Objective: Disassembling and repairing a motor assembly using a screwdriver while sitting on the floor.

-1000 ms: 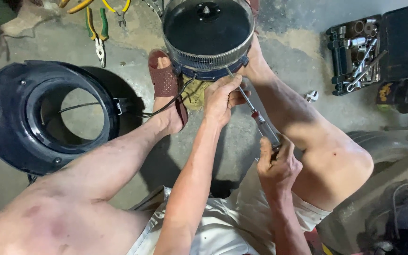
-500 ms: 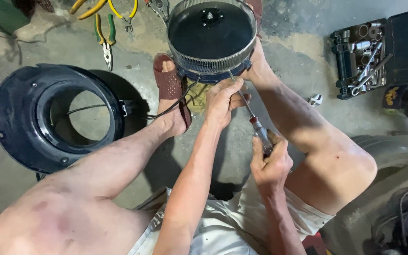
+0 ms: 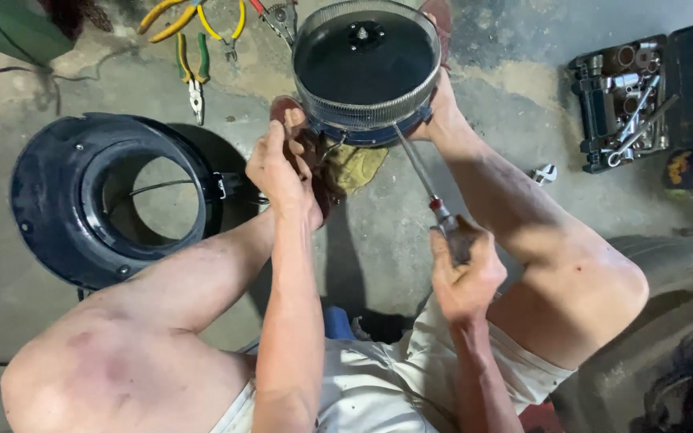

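Observation:
A round black unit with a metal mesh wall stands on the floor between my feet. My right hand grips a screwdriver by its handle; the shaft runs up to the unit's lower rim. My left hand hovers just left of the unit, over my sandalled foot, fingers loosely curled with nothing visible in them. A yellowish rag lies under the unit's near edge.
A large dark ring-shaped housing with a wire across its opening lies at the left. Yellow and green pliers lie at the back. An open socket tool case sits at the right. A small metal fitting lies near my right leg.
My left hand has come off the screwdriver shaft and moved left, away from the unit. The right hand has stayed on the handle with the tip at the rim.

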